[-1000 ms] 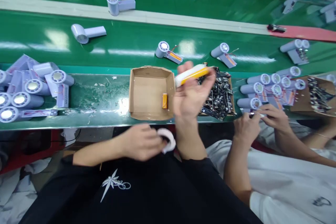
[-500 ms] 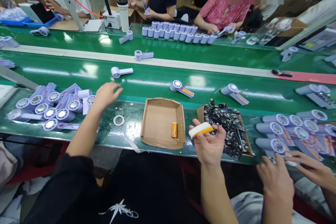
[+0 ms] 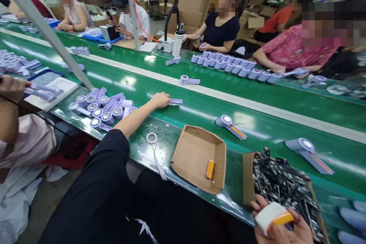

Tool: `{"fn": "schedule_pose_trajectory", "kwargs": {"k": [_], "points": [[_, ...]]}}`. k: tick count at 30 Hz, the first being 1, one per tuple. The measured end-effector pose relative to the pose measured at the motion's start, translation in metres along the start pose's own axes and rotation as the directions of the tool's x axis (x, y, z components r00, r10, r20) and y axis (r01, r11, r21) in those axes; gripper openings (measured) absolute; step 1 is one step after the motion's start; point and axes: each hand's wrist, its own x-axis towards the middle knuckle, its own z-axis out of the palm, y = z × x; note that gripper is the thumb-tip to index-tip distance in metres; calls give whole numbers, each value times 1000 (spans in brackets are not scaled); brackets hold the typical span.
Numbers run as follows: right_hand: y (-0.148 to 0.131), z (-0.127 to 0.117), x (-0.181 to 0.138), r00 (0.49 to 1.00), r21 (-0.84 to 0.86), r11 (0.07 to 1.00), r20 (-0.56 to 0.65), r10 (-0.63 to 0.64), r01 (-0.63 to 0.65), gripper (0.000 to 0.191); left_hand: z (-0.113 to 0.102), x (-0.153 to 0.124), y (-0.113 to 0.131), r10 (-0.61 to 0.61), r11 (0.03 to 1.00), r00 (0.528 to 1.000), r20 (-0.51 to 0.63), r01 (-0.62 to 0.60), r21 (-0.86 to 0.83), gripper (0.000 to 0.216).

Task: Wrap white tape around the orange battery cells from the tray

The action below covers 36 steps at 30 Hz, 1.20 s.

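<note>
Under the left hand (image 3: 161,100), a fan housing (image 3: 176,101) is covered, grip hidden; a white-faced battery (image 3: 281,219) is gripped by the right hand (image 3: 281,232); one boxed battery (image 3: 210,169) is left untouched.

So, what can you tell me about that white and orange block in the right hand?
The block shows a white face and an orange side, both smooth, perhaps plastic or tape. It is held tilted in the fingers of the right hand, by the near side of a cardboard box. Its underside is hidden.
</note>
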Motion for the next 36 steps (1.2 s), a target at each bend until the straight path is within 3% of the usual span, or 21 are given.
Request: {"fn": "schedule_pose_trajectory", "kwargs": {"k": [4,8,12,15,20,26,32,36], "points": [[-21,53,9,982,66,994,160,-96,87,59,5,9,38,212,977,974,78,-214,12,29],[-40,125,23,911,89,968,328,-250,234,60,14,25,67,285,958,949,135,-288,1,33],[-41,185,69,833,31,923,419,-360,383,55,12,47,61,313,950,929,197,-306,-62,18],[-34,228,119,771,-115,880,543,-333,461,52,9,59,51,306,950,936,175,-289,-117,27],[-18,286,174,682,-445,626,704,-197,641,47,19,58,50,229,962,972,53,-217,-168,36],[-3,298,193,618,-542,404,782,-78,737,46,34,64,58,202,956,979,13,-194,-220,34],[-2,296,204,596,-592,176,802,39,786,48,44,71,68,185,952,982,-31,-187,-242,18],[-5,301,206,578,-588,44,804,137,807,53,48,75,75,165,952,985,-44,-171,-255,22]]}}
